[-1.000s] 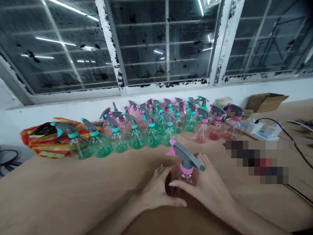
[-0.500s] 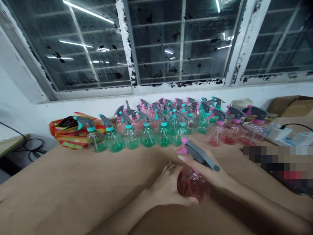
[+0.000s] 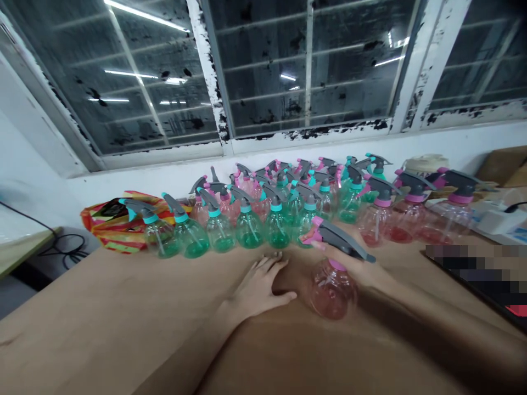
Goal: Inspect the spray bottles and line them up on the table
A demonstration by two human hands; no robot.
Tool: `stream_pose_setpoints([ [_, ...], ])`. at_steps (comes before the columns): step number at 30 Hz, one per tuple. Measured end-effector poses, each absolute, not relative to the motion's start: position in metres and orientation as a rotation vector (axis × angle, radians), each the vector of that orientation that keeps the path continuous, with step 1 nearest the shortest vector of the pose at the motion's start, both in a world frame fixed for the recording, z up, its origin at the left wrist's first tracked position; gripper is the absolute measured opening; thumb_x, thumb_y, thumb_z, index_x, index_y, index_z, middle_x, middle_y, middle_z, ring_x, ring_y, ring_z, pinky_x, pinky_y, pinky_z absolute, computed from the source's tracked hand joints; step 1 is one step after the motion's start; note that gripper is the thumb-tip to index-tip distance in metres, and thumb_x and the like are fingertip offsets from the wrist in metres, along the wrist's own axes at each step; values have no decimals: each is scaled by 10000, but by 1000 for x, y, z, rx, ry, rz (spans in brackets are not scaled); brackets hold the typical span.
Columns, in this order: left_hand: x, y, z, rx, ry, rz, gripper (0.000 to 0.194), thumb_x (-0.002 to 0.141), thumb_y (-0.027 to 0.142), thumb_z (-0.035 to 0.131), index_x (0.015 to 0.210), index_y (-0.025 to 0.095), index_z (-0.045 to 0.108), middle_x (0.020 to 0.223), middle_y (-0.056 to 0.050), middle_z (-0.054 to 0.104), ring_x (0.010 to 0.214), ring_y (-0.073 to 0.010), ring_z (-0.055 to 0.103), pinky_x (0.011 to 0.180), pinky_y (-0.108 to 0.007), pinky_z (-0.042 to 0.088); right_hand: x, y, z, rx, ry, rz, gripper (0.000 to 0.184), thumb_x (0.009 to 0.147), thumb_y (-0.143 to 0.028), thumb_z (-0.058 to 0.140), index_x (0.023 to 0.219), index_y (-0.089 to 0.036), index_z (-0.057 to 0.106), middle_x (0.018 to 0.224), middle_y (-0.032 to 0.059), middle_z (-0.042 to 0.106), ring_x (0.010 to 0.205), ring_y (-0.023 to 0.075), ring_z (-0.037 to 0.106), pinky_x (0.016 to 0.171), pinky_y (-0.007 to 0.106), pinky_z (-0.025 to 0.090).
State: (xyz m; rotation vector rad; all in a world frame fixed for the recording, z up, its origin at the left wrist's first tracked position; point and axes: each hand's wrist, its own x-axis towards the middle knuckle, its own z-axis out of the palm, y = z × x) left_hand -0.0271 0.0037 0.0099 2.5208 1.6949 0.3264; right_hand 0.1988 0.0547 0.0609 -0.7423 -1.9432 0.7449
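Note:
A clear pink spray bottle (image 3: 334, 291) with a grey and pink trigger head is in front of me, tilted a little. My right hand (image 3: 356, 269) is wrapped around its neck below the grey head, the fingers partly hidden behind it. To the left of the bottle, my left hand (image 3: 263, 285) is open over the table, thumb and fingers apart, touching no bottle. Beyond my hands stands a row of green spray bottles (image 3: 249, 227) with turquoise collars. Several pink spray bottles (image 3: 405, 216) stand to the right of them.
More spray bottles crowd against the wall under the window. A red and yellow plastic bag (image 3: 111, 225) lies at the left end of the row. A power strip (image 3: 500, 219) and a cardboard box (image 3: 504, 167) are at the right, near a dark flat object (image 3: 477, 285).
My left hand has let go of the bottle and moved left, its fingers opening. The pink spray bottle, in my right hand, has moved slightly up and to the right in view.

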Motion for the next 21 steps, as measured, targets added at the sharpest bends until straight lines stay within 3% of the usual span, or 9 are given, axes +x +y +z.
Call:
stream_pose_setpoints([
  [3, -22, 0, 9, 2565, 1703, 282, 712, 815, 593, 537, 1366, 166, 394, 1449, -112, 353, 1334, -265, 305, 1106, -433, 209, 196, 63, 56, -648, -1929, 799, 199, 843, -433, 536, 883, -268, 638, 692, -28, 641, 584, 147, 587, 640, 306, 496],
  [9, -18, -1, 8, 2608, 1722, 209, 695, 864, 606, 452, 1390, 160, 361, 1483, -115, 281, 1360, -260, 253, 1110, -437, 197, 194, 66, 59, -501, -1900, 748, 126, 838, -354, 574, 874, -252, 638, 839, -4, 667, 756, 169, 620, 732, 319, 483],
  [21, -19, 1, 6, 2656, 1723, 232, 694, 883, 609, 404, 1404, 157, 323, 1473, -103, 304, 1361, -245, 254, 1109, -443, 197, 200, 63, 60, -634, -1950, 814, 134, 830, -357, 588, 803, -226, 579, 704, -34, 572, 593, 107, 512, 591, 261, 438],
])
